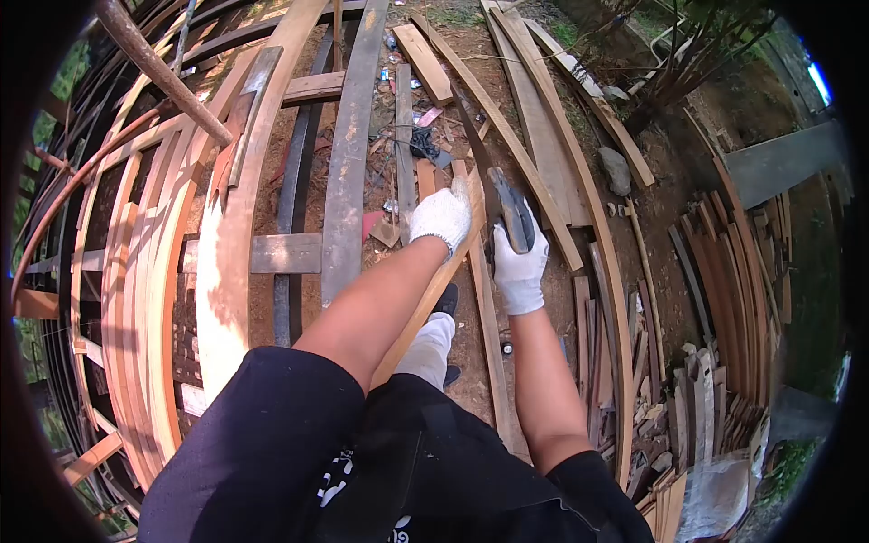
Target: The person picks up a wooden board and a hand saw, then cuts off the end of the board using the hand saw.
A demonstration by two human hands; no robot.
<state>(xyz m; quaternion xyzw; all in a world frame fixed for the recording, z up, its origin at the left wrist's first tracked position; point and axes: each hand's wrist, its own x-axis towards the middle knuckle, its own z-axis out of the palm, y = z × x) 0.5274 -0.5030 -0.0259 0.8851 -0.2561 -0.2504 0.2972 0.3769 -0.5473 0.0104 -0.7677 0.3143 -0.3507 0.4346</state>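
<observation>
Head view: long planks (222, 244) lie lengthwise to the left, with a grey plank (351, 154) nearest the left hand (441, 217). A rusty pole (163, 72) slants in at the upper left, its end over the planks. Ahead are a short board (423, 63) and a black bag (423, 143) among scraps. A long strip (507, 136) runs just beyond the right hand (521, 253), with a stone (615, 172) and a stack of slats (724, 271) further right.

The left arm reaches forward and inward; its gloved fingers are curled over the upper part of the held board (418, 328), which slants back towards the body. The right arm comes up from the lower right, fingers wrapped around the handle of the saw (512, 217). The saw's blade points forward, away from the body, close beside the board's right edge.

The gap between the hands is narrow, with the blade in it. Brown soil shows between the right forearm and the slats, crossed by a long plank (608, 308). A shoe (447, 299) is below the left hand.
</observation>
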